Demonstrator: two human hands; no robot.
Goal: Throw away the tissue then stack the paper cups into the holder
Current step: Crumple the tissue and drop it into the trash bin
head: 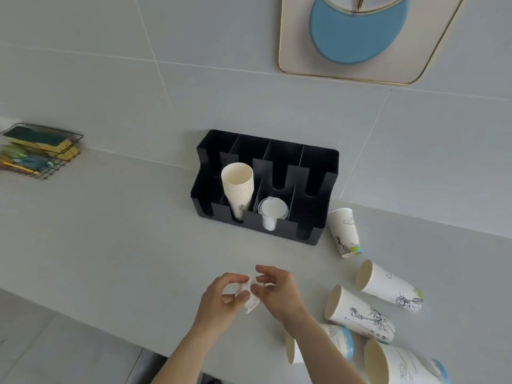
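A crumpled white tissue (250, 297) is pinched between my left hand (221, 296) and my right hand (277, 289), just above the grey counter. Behind them a black cup holder (315, 164) stands against the wall. One of its slots holds a stack of paper cups (237, 187); the slot beside it holds clear plastic lids (273, 212). Several loose paper cups with ink drawings lie to the right: one upside down (345, 232), others on their sides (388, 284) (358, 314) (401, 364). One cup (336, 339) is partly hidden under my right forearm.
A wire basket (41, 151) with sponges hangs at the far left on the tiled wall. A framed blue-and-cream picture (357, 37) hangs on the wall above. The counter's front edge (83, 324) runs diagonally at the lower left, with floor below it.
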